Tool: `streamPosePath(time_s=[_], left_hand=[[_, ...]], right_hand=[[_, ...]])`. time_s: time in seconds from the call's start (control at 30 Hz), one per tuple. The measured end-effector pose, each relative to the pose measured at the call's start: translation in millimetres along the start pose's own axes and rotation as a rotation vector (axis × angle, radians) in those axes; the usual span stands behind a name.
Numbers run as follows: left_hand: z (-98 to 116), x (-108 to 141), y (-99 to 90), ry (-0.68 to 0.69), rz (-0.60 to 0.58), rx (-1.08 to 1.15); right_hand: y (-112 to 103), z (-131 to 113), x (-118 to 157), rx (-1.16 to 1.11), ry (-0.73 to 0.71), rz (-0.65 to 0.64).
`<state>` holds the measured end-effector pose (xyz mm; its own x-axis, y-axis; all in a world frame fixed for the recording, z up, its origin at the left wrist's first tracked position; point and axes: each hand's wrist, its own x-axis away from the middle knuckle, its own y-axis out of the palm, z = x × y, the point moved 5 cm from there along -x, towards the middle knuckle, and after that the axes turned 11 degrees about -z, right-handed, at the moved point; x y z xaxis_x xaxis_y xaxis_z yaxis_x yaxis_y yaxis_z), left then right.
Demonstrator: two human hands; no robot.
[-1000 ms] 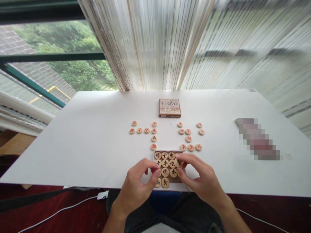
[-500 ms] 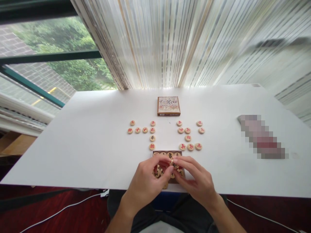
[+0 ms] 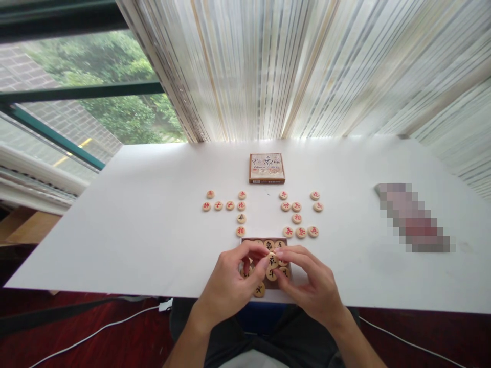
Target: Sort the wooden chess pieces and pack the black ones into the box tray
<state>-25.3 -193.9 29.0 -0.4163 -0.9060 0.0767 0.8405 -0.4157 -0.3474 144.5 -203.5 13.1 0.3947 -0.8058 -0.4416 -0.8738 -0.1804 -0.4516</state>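
Over an open box [image 3: 244, 239] of round wooden chess pieces, my left hand [image 3: 233, 276] and my right hand [image 3: 310, 283] meet. Between their fingertips they hold one round piece [image 3: 272, 260] with a black character, its face turned toward me. More black-marked pieces lie in the box below, partly hidden by my fingers. A loose-looking piece [image 3: 260, 290] shows at the box's near side. Beyond the box, a column of pieces includes a black-marked one [image 3: 241, 218] between two red-marked ones. To the right, several red-marked pieces [image 3: 300, 232] form rows.
A closed Chinese chess box [image 3: 266, 168] lies at the middle back of the white table [image 3: 153, 230]. A blurred, pixelated object [image 3: 414, 217] lies on the right. Behind the table hang striped curtains [image 3: 249, 66], with a window on the left.
The held piece has tilted so that its black character now faces me. My left fingers have shifted slightly, and more of the piece at the box's near side shows.
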Motion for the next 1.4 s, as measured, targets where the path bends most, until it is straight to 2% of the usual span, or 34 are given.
streamPosePath(time_s=[0.27,0.57,1.17,1.4], left_hand=[[-0.3,2.3,-2.7,-0.001,-0.068,0.011],[0.1,2.8,-4.3,0.039,-0.04,-0.004],[-2.6,3.5,-5.7,0.045,-0.003,-0.061],[0.0,3.4,-6.3,0.101,0.016,-0.1]], right_hand=[[1.1,2.2,-0.7,-0.074,0.002,-0.033],[0.6,3.2,-0.8,-0.039,0.078,-0.066],[0.3,3.7,-2.4,-0.021,0.079,-0.054],[-0.5,3.5,-1.6,-0.029,0.093,-0.055]])
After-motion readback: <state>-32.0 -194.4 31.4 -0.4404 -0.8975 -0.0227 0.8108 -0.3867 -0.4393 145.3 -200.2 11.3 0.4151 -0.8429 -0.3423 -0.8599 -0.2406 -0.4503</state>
